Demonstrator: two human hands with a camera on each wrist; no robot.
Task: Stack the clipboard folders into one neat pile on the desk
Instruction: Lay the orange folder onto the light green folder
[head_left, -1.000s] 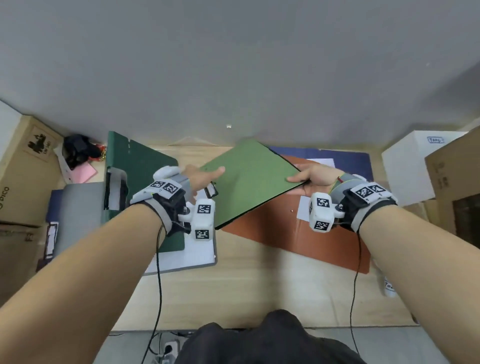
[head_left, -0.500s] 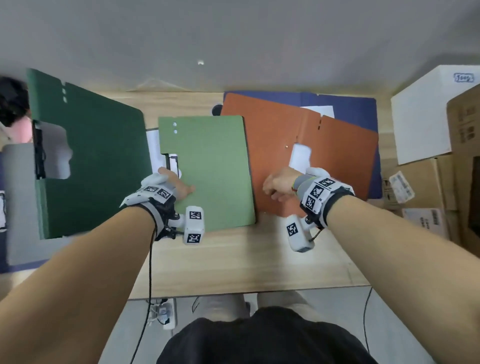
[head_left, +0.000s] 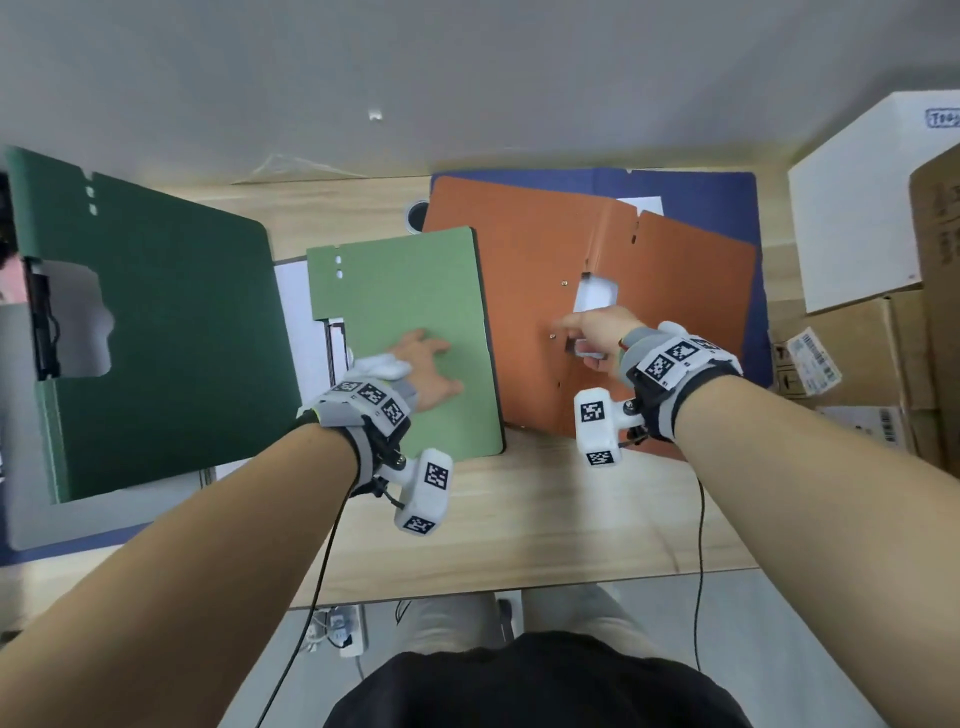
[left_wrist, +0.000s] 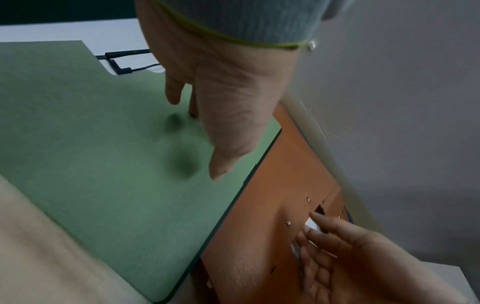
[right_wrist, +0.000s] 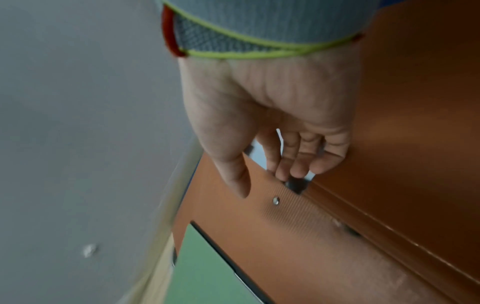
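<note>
On the bench (head_left: 519, 519), nearest the person, the left hand (head_left: 426, 364) lies flat, fingers spread, on the light green folder (head_left: 405, 312); the wrist view shows its fingertips touching the cover. Just right of it, the right hand (head_left: 592, 338) hovers over the orange folder (head_left: 519, 291), fingers loosely curled at the cut-out where a white sheet and a dark clip show; whether they grip anything I cannot tell. Light green's right edge overlaps the orange one. White paper (head_left: 296, 322) peeks out from under its left side, with a black clip (head_left: 332, 343) at the notch.

Left of that lies the dark green folder (head_left: 156, 332), open and tilted, its cut-out showing a grey folder (head_left: 21, 415) beneath. Farther back, a blue folder (head_left: 691, 192) lies under the orange one, and a round hole (head_left: 415, 215) sits in the bench near the orange corner.

Right of the bench stand a white box (head_left: 852, 208) with a small blue label, unreadable, and cardboard boxes (head_left: 852, 353) with barcode stickers. Behind all is a grey wall (head_left: 467, 78).
</note>
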